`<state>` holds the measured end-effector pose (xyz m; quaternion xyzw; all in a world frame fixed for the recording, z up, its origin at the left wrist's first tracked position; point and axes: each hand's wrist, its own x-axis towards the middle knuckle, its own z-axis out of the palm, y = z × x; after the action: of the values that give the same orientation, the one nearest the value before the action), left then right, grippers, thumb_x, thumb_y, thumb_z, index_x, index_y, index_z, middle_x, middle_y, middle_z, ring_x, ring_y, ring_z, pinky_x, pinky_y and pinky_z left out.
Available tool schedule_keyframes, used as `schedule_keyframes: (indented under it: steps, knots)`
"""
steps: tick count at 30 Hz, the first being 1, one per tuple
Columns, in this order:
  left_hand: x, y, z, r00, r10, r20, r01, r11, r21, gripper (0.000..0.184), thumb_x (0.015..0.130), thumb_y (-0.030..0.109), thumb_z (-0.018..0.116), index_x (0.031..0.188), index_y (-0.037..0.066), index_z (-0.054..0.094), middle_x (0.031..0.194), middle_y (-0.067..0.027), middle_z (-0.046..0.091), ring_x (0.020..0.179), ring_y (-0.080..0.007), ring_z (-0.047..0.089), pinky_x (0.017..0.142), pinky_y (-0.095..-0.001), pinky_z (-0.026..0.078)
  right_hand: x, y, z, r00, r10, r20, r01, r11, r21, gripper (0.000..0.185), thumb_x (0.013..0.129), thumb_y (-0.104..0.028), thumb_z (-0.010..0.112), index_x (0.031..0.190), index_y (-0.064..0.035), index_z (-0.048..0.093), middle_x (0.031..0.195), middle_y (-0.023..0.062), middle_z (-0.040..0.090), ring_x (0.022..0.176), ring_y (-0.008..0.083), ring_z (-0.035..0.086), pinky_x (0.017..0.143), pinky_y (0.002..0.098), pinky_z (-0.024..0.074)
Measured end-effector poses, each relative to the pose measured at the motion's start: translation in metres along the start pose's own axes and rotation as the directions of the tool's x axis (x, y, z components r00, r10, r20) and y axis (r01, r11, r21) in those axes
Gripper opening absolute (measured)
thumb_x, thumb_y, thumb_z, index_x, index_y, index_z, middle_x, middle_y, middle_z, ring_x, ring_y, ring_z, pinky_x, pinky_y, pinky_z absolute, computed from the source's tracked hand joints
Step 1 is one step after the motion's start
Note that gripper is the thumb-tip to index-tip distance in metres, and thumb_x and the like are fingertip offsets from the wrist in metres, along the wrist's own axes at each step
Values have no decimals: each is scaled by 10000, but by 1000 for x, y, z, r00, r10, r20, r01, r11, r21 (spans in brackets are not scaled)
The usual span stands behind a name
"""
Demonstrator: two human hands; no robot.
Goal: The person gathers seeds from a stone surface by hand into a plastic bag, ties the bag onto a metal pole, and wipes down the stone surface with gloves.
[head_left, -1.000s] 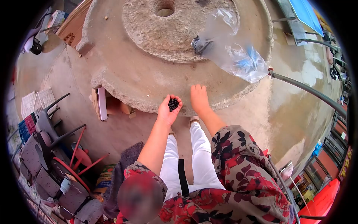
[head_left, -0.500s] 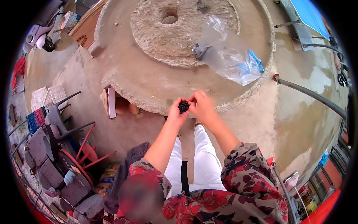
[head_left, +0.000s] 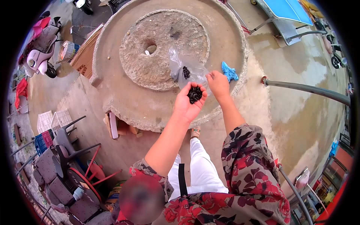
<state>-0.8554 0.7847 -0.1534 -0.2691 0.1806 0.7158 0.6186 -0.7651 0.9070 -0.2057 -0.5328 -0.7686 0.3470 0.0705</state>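
Note:
Palm up, my left hand (head_left: 184,106) is cupped around a heap of small black beans (head_left: 195,95). My right hand (head_left: 219,86) is just to its right, fingers pinched at the edge of a clear plastic bag (head_left: 198,72). Inside or under the bag's film shows a smaller clump of black beans (head_left: 186,72). The bag lies partly on a round rough millstone (head_left: 135,63) and partly on its wide stone base (head_left: 108,86). Crumpled blue plastic (head_left: 229,71) rests on the base, right of my right hand.
A hole with a small white thing in it (head_left: 147,52) pierces the millstone. A grey metal pole (head_left: 307,88) runs along the right. Stacked chairs (head_left: 50,170) and a red-legged stool (head_left: 96,169) stand lower left. A blue-topped table (head_left: 288,10) is upper right; a scooter (head_left: 37,62), upper left.
Both hands have moved forward over the stone base and apart. My right hand has left the beans in my left hand and gone to the bag. The blue plastic now lies outside the bag.

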Motion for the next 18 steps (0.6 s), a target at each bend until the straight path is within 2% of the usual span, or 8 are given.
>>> schedule_keyframes:
  steps: [3,7,9,11,12,15,17,18]
  knots:
    - [46,2,0,986,129,-101,-124,991,57,196,921,191,427,833,40,514,844,-106,548,777,-233,560,704,-358,521,-8,7,8,951,-131,-281,175,975,139,192,788,-195,593,881,-30,561,664,184,597,669,377,589,579,425,457]
    - [98,12,-34,856,379,-352,-265,906,331,219,926,205,398,881,26,517,808,-114,556,727,-240,576,658,-357,523,-28,2,-6,967,-61,-246,143,933,331,148,799,-163,585,828,-21,558,659,166,595,604,318,597,538,372,451]
    - [102,16,-49,852,413,-322,-204,827,523,208,914,204,425,980,37,529,1019,-106,541,936,-233,531,793,-385,461,-35,2,-5,972,-34,-231,132,895,427,132,803,-146,583,808,-17,558,643,151,593,560,272,596,513,342,443]
    - [85,14,-28,831,434,-348,-121,751,649,230,909,198,436,1055,46,528,1145,-86,504,1055,-218,477,871,-396,409,-34,9,1,971,-29,-238,142,868,476,127,818,-135,586,811,-12,556,597,70,557,522,122,489,472,268,383]
    - [65,10,-7,849,368,-379,-92,810,579,325,889,230,485,1167,62,484,1245,-43,439,1175,-190,360,952,-389,315,-32,12,2,968,-26,-248,150,854,497,126,826,-130,587,812,-9,555,573,29,539,503,48,436,451,231,354]
    - [34,21,-25,927,365,-84,-146,559,816,489,856,262,548,1259,38,384,1268,-67,398,1180,-214,342,952,-376,310,-32,10,-5,983,20,-180,79,845,529,130,830,-140,590,818,-14,560,572,-14,511,510,26,403,445,211,320]
    - [6,30,-29,915,374,152,-283,325,902,570,819,249,603,1267,2,353,1299,-113,352,1188,-226,321,955,-373,303,-29,13,-4,989,49,-142,41,818,573,135,818,-146,597,831,-14,569,585,12,539,511,42,437,464,222,355]
    - [-2,27,-28,723,614,318,-383,-27,923,496,817,226,600,1213,-2,407,1234,-111,407,1145,-220,369,928,-372,326,-29,15,-2,991,62,-120,22,804,594,140,812,-149,600,838,-14,574,591,26,553,512,50,454,473,227,373]
